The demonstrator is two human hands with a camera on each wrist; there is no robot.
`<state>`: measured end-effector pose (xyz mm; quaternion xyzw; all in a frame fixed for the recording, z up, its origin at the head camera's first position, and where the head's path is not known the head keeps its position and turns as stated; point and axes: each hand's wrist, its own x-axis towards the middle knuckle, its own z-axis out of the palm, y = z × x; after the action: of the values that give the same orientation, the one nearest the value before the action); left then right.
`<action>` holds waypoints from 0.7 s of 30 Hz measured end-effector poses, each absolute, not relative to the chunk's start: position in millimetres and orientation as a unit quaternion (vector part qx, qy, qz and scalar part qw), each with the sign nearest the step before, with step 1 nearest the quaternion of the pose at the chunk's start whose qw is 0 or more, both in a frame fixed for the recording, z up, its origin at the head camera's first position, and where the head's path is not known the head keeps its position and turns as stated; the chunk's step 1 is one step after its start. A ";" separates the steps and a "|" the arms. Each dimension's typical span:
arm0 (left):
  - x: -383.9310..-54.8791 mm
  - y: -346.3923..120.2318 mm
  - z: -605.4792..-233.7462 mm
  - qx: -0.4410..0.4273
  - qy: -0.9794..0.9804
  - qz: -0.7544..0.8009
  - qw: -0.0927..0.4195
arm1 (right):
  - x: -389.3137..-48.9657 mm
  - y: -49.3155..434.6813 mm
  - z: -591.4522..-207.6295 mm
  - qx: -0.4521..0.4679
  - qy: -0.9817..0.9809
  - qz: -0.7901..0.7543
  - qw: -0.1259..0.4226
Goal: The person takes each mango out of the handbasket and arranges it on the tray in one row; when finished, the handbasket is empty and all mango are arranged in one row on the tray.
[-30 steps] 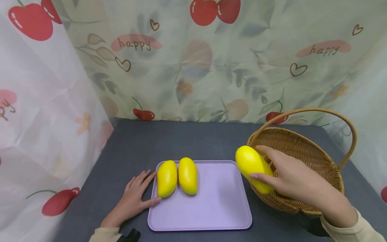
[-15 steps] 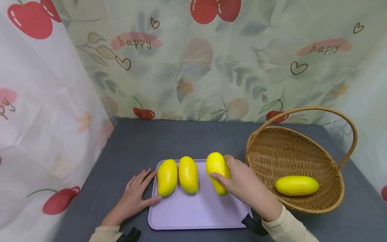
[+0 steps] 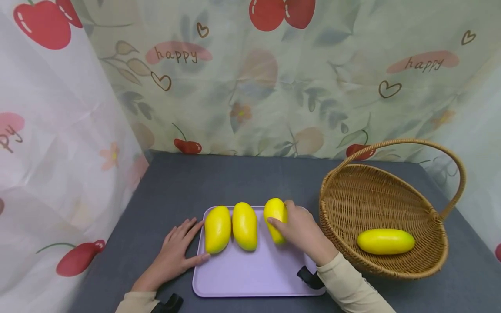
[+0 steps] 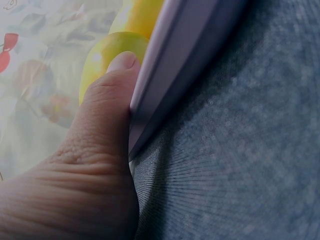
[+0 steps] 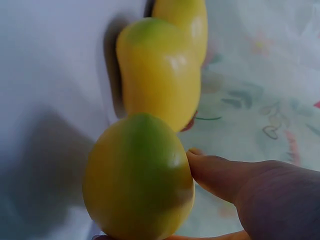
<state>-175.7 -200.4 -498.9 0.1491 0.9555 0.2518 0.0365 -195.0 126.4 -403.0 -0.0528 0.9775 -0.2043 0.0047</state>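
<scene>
My right hand (image 3: 299, 228) grips a yellow mango (image 5: 140, 180) by its right side, over the right half of the lilac tray (image 3: 258, 278). In the right wrist view the thumb presses its flank, and the tip nearest the camera is greenish. Two more mangoes lie side by side on the tray: one at the left edge (image 3: 217, 229) and another just right of it (image 3: 244, 226). My left hand (image 3: 172, 256) rests at the tray's left edge with fingers spread. Its thumb (image 4: 122, 62) lies over the rim, close to the leftmost mango.
A wicker basket (image 3: 372, 187) with a tall arched handle stands right of the tray, one mango (image 3: 385, 241) lying inside. Dark grey cloth (image 3: 242, 178) covers the table. Printed curtains (image 3: 219, 100) hang behind and at both sides.
My right hand has carried the mango leftward from the basket's opening to over the tray, lowering it slightly. The mango in the basket has come into sight. My left hand has stayed put.
</scene>
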 end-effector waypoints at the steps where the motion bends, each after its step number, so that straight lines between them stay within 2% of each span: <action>1: -175.8 -200.3 -499.1 0.148 0.956 0.252 0.038 | -195.2 125.6 -405.4 -0.056 0.977 -0.205 0.004; 21: -175.5 -199.8 -499.0 0.144 0.955 0.255 0.044 | -194.2 114.9 -418.5 -0.052 0.972 -0.228 0.004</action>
<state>-175.5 -199.8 -499.0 0.1444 0.9551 0.2549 0.0442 -194.2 114.9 -418.5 -0.0518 0.9723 -0.2277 0.0042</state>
